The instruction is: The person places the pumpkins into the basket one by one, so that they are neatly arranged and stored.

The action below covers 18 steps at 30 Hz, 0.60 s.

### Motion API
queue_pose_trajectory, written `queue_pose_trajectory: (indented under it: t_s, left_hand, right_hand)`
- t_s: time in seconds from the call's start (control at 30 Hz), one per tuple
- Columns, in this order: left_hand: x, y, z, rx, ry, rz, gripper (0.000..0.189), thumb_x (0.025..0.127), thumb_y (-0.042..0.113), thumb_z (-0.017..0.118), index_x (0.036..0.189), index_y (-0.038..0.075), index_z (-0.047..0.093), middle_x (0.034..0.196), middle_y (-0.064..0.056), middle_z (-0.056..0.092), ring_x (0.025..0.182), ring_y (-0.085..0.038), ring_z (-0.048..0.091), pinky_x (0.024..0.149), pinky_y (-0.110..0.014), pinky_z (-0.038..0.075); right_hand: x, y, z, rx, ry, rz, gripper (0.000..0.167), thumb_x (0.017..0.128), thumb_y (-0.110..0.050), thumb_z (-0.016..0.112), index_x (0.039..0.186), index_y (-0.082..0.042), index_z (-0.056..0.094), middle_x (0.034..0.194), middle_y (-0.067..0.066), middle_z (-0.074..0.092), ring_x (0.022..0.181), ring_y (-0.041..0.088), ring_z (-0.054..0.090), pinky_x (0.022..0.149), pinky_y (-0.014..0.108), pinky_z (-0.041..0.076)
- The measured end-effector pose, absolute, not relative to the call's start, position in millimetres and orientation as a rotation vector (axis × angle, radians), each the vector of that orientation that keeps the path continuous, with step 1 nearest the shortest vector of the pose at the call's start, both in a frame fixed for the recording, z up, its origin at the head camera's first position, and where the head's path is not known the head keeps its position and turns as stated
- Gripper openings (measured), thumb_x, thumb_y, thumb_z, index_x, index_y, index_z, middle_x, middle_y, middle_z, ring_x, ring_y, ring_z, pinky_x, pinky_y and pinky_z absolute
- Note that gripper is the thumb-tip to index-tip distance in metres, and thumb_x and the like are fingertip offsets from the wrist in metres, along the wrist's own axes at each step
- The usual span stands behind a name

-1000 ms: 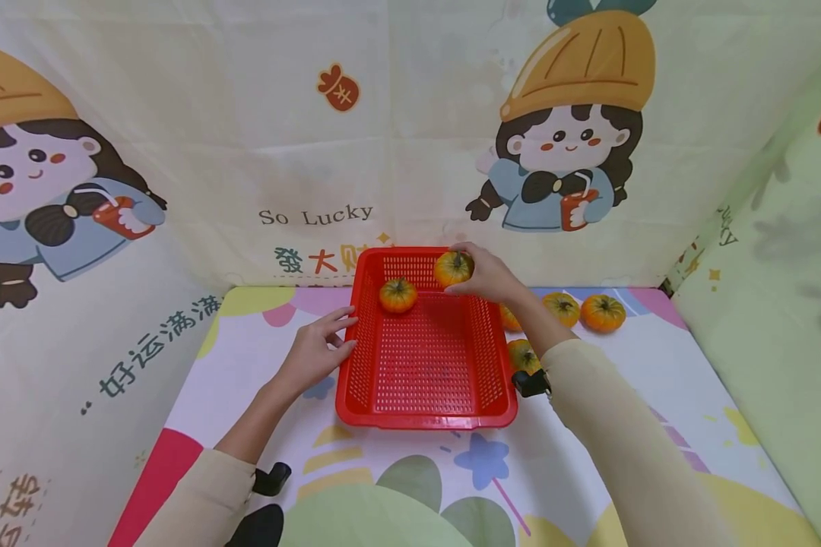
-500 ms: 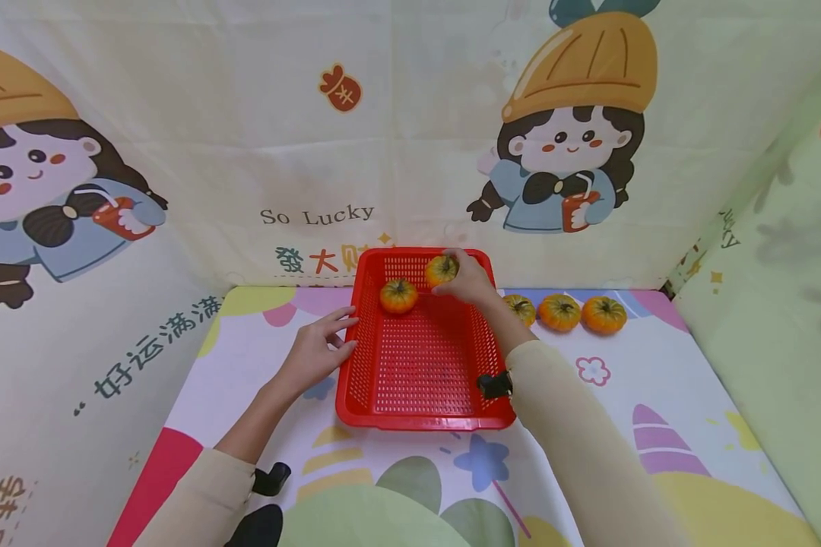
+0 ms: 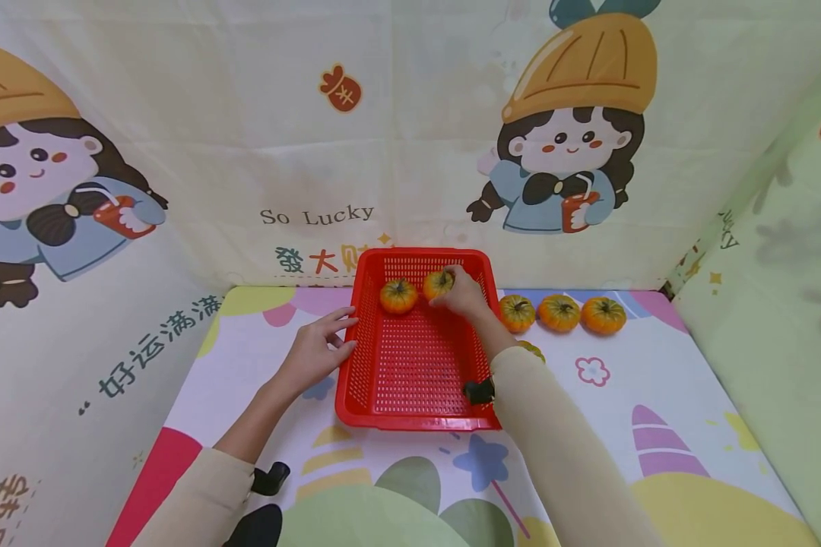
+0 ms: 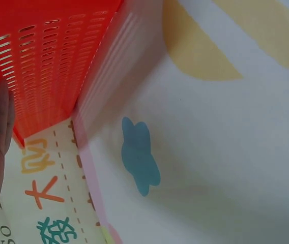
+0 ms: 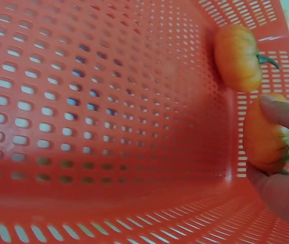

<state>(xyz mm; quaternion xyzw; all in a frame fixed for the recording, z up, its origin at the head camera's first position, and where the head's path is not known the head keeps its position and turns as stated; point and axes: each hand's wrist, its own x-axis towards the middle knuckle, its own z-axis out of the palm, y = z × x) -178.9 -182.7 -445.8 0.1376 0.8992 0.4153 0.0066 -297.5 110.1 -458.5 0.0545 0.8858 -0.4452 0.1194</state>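
Observation:
A red perforated plastic basket stands on the table. My left hand touches its left side near the rim with fairly straight fingers; in the left wrist view those fingers lie against the outer wall. Inside, a small orange-green pumpkin sits at the back left. Just to its right, my right hand grips a second small pumpkin between thumb and fingers, within the basket's back part. In the right wrist view this gripped pumpkin is right beside the other pumpkin.
Three pumpkins stand in a row right of the basket: one near its wall, a middle one and an outer one. Another pumpkin is mostly hidden by my right sleeve. A printed cloth wall rises behind the table.
My right hand has moved left and lower into the basket, bringing its pumpkin close to the other one. The left hand keeps its place at the basket's side.

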Motion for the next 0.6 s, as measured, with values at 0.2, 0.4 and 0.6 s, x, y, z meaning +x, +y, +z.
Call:
queue_pose_trajectory:
  t_s: [0.2,0.4,0.6]
  left_hand:
    - [-179,-183,-445,0.436,2.800,1.311,0.049,0.092,0.011,0.075,0.138,0.001,0.064,0.155,-0.009,0.054,0.078,-0.016,0.068,0.065,-0.022,0.059]
    - [-179,-183,-444,0.423,2.805,1.310,0.048,0.092,0.011,0.076,0.138,0.002,0.065,0.155,-0.008,0.054,0.078,-0.016,0.067,0.064,-0.022,0.059]
    - [-180,-183,-444,0.422,2.795,1.311,0.049,0.092,0.011,0.075,0.139,0.001,0.064,0.156,-0.008,0.053,0.079,-0.016,0.068,0.065,-0.022,0.059]
  right_hand:
    - [-294,108,-466,0.153,2.574,-1.252,0.082,0.085,-0.010,0.083,0.153,-0.013,0.039,0.151,0.017,0.046,0.135,0.037,0.046,0.116,0.054,0.043]
    - [-293,105,-471,0.170,2.580,-1.274,0.081,0.085,-0.008,0.083,0.153,-0.012,0.040,0.151,0.017,0.045,0.136,0.037,0.045,0.117,0.054,0.042]
    - [-294,101,-474,0.196,2.581,-1.293,0.081,0.086,-0.009,0.082,0.154,-0.013,0.037,0.150,0.016,0.044,0.136,0.036,0.043,0.117,0.053,0.043]
